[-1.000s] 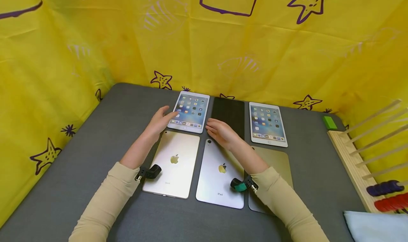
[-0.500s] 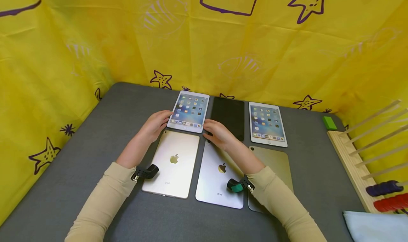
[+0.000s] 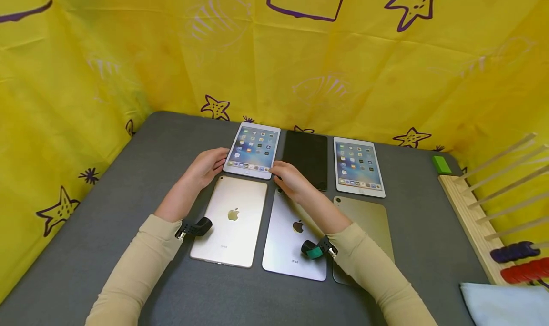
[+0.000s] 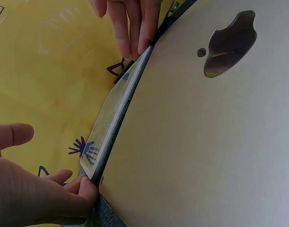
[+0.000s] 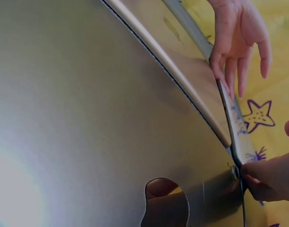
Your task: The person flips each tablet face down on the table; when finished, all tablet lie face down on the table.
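A white tablet (image 3: 252,149) with a lit home screen lies face up in the back row, at the left. My left hand (image 3: 205,168) touches its lower left edge, and the fingers of my right hand (image 3: 291,177) touch its lower right edge. In the left wrist view, the thumb of my left hand (image 4: 40,191) stands away from the tablet. Below it lies a gold iPad (image 3: 227,235), back up. A lilac iPad (image 3: 280,249), also back up, lies partly under my right wrist. A black tablet (image 3: 305,154) sits just behind my right hand.
Another white tablet (image 3: 359,166) lies at the back right, above an olive-gold one (image 3: 366,221) partly hidden by my right sleeve. A wooden bead frame (image 3: 472,230), a green block (image 3: 441,165) and a pale blue cloth (image 3: 506,302) line the right side. Yellow fabric (image 3: 257,68) hangs behind.
My left hand has come off the tablet's screen to its left edge. My right hand has shifted slightly left to its right edge. The tablets look almost unmoved.
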A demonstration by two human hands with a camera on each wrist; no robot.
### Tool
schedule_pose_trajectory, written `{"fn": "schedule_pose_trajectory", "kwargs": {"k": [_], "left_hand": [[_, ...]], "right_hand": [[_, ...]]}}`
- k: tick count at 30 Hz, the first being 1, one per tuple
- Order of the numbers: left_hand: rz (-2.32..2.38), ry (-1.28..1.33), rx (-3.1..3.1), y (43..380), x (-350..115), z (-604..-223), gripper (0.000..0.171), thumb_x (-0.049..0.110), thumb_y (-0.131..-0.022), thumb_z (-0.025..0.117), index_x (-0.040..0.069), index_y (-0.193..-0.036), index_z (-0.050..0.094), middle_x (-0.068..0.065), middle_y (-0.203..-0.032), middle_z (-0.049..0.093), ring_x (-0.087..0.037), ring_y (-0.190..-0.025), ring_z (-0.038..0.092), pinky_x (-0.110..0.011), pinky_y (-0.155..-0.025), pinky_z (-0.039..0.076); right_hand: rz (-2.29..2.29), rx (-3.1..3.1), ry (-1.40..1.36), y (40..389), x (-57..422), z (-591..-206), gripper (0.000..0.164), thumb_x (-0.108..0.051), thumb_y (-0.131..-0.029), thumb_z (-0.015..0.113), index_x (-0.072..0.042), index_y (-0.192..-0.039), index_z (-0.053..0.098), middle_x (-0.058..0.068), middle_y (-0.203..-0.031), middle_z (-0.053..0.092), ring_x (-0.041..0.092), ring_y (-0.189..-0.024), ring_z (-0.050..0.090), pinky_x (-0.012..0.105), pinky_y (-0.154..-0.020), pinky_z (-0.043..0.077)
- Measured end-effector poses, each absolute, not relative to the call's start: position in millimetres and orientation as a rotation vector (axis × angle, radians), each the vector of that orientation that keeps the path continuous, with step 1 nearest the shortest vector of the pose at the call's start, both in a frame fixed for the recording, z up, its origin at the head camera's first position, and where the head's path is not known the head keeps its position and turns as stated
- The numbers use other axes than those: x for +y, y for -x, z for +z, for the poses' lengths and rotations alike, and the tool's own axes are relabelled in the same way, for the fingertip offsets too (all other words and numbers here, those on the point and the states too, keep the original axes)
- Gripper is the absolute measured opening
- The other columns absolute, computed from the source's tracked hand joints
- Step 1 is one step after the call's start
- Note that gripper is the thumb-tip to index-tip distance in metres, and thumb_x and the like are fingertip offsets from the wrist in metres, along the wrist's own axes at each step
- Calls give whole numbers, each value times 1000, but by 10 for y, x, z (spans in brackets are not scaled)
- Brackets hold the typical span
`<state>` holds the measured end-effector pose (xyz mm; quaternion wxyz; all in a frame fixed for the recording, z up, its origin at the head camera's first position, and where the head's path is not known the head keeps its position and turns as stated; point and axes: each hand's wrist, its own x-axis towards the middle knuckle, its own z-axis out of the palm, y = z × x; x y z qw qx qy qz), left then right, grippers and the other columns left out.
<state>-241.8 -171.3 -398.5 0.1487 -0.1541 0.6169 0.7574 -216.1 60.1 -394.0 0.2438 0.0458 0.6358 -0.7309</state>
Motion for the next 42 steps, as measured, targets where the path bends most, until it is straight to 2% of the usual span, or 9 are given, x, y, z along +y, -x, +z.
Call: {"fn": "schedule_pose_trajectory", "kwargs": {"k": [6,10,13,16,19,23,26,32,42], "left_hand": [[2231,496,1721,2416,-1734,-3985,13,16,-98,54,4,-103,57,4,-86,59,-10,-91,47,-23,-86,39],[2238,507,1730,2413,-1746,-3983,10,14,-98,55,5,-98,58,7,-76,60,-9,-85,49,-22,-81,41],[2209,491,1770,2424,-1752,-3987,12,12,-98,54,2,-103,57,6,-77,60,-9,-83,50,-21,-78,43],[2155,436,1825,2433,-1776,-3991,24,11,-99,52,-5,-116,55,4,-82,61,-9,-83,51,-20,-76,45],[2084,370,1892,2428,-1808,-3982,40,14,-102,48,-9,-135,47,-1,-97,59,-8,-86,52,-19,-76,45],[2001,306,2010,2396,-1810,-3950,50,17,-104,44,-4,-148,33,-10,-121,52,-8,-88,54,-21,-79,46],[1998,288,2092,2361,-1762,-3919,52,17,-103,46,-1,-149,32,-14,-125,48,-10,-87,55,-24,-80,46],[2043,264,2188,2319,-1665,-3862,49,11,-100,51,1,-146,37,-10,-115,49,-11,-85,55,-27,-80,48],[2037,165,2279,2270,-1579,-3747,46,13,-100,54,2,-143,43,-11,-111,50,-16,-89,52,-35,-86,48]], "right_hand": [[-1933,1798,-125,2177,585,-3957,58,-4,-97,48,10,-148,24,19,-157,22,27,-145,20,35,-117,21],[-1908,1833,-134,2185,562,-3953,59,-5,-96,50,9,-148,27,19,-156,24,26,-145,21,34,-116,22],[-1905,1838,-149,2190,549,-3948,59,-5,-96,51,10,-147,28,19,-156,26,25,-144,22,34,-116,22],[-1880,1852,-148,2198,538,-3943,59,-7,-96,52,10,-147,28,20,-155,25,27,-144,23,36,-117,21],[-1852,1867,-122,2209,527,-3946,58,-8,-96,51,10,-146,28,21,-155,24,30,-144,21,39,-117,20],[-1848,1871,-101,2216,511,-3956,58,-8,-96,51,11,-145,29,22,-154,26,31,-144,22,40,-117,19],[-1871,1853,-97,2210,495,-3958,57,-6,-96,51,12,-145,29,22,-153,28,30,-143,24,39,-117,21],[-1900,1814,-104,2205,464,-3953,59,-3,-96,49,12,-148,24,22,-154,26,26,-142,26,35,-115,24],[-1921,1788,-104,2223,416,-3970,59,2,-94,45,11,-148,23,23,-152,30,28,-138,33,35,-115,26]]}}
